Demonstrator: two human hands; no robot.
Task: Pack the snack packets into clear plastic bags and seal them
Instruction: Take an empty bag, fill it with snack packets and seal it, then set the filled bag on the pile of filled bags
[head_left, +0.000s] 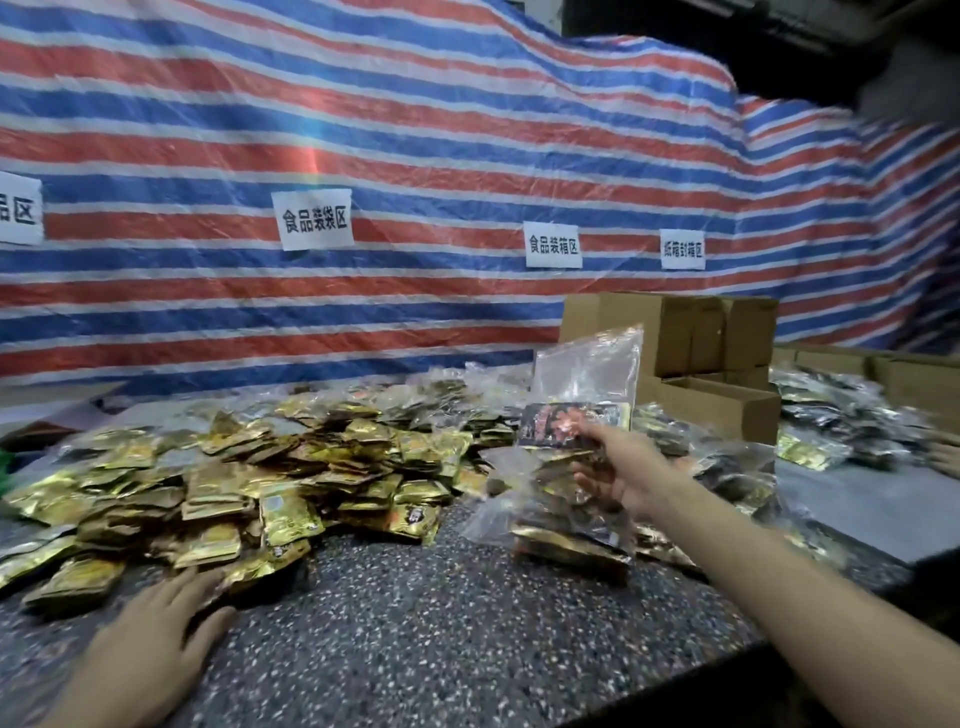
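Right hand (621, 470): fingers curled round half-filled clear bag (587, 369), held upright over table (415, 623) right of gold packet pile (234, 467). Left hand (156, 629) flat, fingers straight, at pile's edge. Best: gather few packets, keep bag mouth up, feed flat.

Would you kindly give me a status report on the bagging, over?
Left hand flat on table, by gold packets. Right hand grips bag, part filled, held upright. Seal cannot be told. Nothing blocking.
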